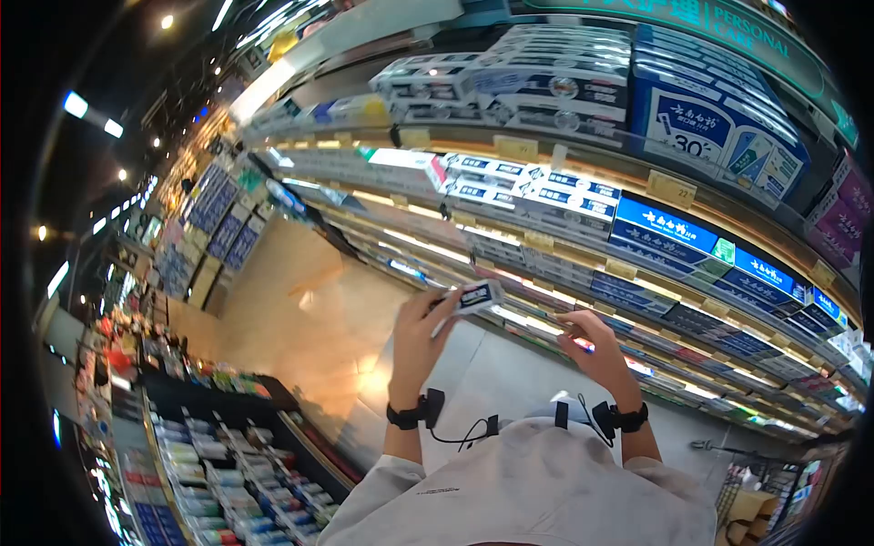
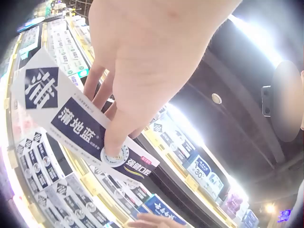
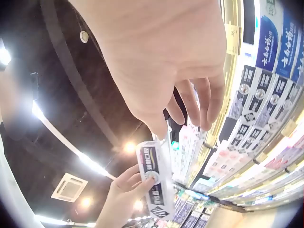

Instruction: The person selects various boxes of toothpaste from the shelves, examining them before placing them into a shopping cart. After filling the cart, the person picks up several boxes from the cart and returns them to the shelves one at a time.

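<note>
My left hand (image 1: 417, 338) holds a white-and-dark-blue toothpaste box (image 1: 478, 297) in front of the shelves. In the left wrist view the thumb of the left hand (image 2: 147, 66) presses on the round emblem of the box (image 2: 78, 121), and the fingers go behind it. To the right of the box, my right hand (image 1: 596, 353) is raised with loosely bent fingers and nothing in its grasp. The right wrist view shows the right hand (image 3: 175, 71) in front, with the box (image 3: 156, 178) beyond its thumb.
Long shelves of toothpaste boxes (image 1: 528, 196) run along the front and right. A large blue box display (image 1: 719, 118) stands on the upper shelf. Behind on the left is a low rack of bottles (image 1: 246, 482). Pale floor (image 1: 337, 273) lies between them.
</note>
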`<action>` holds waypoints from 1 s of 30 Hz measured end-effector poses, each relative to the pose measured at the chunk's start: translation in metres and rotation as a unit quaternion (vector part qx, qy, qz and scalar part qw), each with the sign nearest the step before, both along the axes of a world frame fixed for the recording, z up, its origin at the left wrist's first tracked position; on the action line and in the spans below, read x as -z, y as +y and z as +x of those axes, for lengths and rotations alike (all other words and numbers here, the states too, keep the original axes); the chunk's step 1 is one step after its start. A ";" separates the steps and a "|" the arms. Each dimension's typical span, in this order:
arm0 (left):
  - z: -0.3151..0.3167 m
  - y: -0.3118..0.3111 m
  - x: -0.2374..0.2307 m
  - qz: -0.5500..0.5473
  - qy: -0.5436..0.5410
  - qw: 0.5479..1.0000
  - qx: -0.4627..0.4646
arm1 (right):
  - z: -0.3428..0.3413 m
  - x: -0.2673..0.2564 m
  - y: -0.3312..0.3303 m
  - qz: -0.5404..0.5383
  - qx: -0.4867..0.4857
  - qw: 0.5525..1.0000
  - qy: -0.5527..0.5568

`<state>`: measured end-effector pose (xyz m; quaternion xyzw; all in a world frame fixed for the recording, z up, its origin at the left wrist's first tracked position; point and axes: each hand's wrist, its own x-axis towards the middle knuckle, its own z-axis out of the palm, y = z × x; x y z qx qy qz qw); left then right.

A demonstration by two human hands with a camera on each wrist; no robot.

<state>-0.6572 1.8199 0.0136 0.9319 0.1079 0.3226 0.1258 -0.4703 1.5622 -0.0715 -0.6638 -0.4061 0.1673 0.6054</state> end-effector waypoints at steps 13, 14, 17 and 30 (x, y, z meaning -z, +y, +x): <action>0.156 0.119 -0.048 0.150 0.063 0.969 0.186 | -0.003 0.014 0.023 -0.065 0.217 0.974 0.021; 0.158 0.125 -0.050 0.137 0.074 0.969 0.191 | -0.011 0.010 0.030 -0.061 0.250 0.966 0.009; 0.166 0.150 -0.047 0.130 0.077 0.963 0.221 | -0.039 0.009 0.048 -0.068 0.331 0.941 0.029; 0.196 0.200 -0.029 0.100 0.103 0.950 0.276 | -0.091 0.007 0.112 -0.072 0.402 0.909 0.078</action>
